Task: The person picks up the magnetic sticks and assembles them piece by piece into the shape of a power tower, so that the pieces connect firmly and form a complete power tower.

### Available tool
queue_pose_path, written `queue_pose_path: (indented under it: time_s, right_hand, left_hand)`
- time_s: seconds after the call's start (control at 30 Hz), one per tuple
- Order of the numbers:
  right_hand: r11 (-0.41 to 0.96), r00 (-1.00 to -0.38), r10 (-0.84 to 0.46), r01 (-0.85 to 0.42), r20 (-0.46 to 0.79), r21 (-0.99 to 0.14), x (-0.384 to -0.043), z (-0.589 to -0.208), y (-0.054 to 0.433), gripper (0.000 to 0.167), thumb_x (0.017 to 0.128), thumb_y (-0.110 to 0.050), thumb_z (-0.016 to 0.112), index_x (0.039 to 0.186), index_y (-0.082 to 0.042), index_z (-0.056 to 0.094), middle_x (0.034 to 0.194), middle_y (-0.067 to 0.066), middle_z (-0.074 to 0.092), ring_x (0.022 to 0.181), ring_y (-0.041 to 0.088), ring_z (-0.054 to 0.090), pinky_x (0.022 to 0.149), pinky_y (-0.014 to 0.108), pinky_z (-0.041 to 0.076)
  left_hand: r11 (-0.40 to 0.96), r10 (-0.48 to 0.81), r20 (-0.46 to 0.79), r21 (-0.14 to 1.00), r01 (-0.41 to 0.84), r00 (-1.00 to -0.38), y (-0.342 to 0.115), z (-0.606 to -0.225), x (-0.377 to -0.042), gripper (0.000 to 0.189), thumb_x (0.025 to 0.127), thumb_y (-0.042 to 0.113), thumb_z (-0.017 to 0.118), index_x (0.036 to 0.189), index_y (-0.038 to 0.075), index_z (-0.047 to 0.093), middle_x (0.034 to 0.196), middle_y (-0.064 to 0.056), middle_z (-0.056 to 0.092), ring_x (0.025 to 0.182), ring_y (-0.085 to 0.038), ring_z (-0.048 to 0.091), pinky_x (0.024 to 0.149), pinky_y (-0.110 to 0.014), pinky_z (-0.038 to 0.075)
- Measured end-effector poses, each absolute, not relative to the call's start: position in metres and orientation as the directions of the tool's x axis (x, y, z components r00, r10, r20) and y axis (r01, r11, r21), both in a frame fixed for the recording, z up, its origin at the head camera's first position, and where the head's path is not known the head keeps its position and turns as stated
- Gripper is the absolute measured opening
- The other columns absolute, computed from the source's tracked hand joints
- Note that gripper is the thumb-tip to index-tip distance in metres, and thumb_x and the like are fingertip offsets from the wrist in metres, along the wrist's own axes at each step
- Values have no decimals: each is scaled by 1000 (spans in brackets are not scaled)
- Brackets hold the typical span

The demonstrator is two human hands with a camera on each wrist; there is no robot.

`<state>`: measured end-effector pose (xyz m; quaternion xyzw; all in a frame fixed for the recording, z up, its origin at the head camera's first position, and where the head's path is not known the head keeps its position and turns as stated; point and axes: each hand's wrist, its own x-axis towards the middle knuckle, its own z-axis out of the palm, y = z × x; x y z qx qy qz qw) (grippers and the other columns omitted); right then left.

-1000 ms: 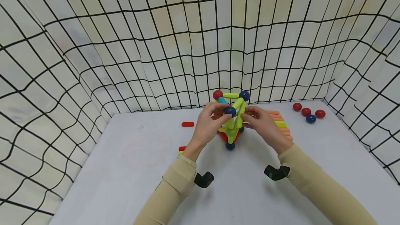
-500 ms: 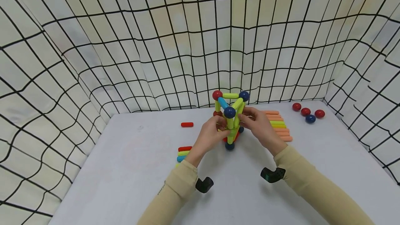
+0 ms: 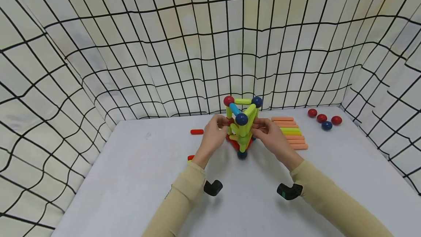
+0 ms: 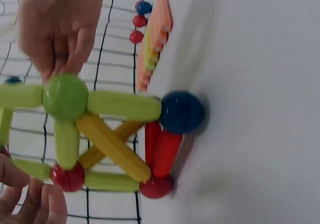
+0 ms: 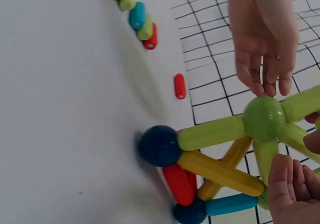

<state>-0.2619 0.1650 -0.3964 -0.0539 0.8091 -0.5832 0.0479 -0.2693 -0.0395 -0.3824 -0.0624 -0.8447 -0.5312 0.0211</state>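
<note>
A two-level frame of magnetic rods (image 3: 243,101) and balls stands on the white table, with a dark blue ball (image 3: 241,119) at its top front. My left hand (image 3: 213,136) is at its left side, thumb and fingers pinching around a light green rod (image 4: 31,168) beside the middle red ball (image 4: 68,178). On the right side, my right hand (image 3: 271,136) pinches a light green rod (image 5: 300,140) near the middle green ball (image 5: 265,119). Yellow rods (image 5: 220,173) cross in the lower level. Red rods (image 4: 167,154) lie along its base. Fingers partly hide both pinched rods.
Orange and yellow-green rods (image 3: 289,130) lie in a row right of the frame. Several loose red and blue balls (image 3: 327,125) sit at the back right. At left are a lone red rod (image 3: 197,132) and more coloured rods (image 5: 137,15). Black netting (image 3: 210,46) surrounds the table.
My left hand has gone from the top front blue ball, down past the front, to the left side's middle red ball. My right hand has lowered slightly along the right side.
</note>
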Motion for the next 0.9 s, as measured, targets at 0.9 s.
queue_pose_path:
  time_s: [0.9]
  right_hand:
    - [330, -993, -57, -119, 106, -937, -269, -427, 195, 41, 99, -22, 59, 133, -1, 49, 133, 15, 53, 118, 27, 60, 96, 34, 49]
  left_hand:
    - [425, 321, -9, 895, 136, -947, -50, -390, -249, 36, 95, 8, 47, 129, 4, 58, 125, -7, 57, 110, -23, 56, 89, -37, 51]
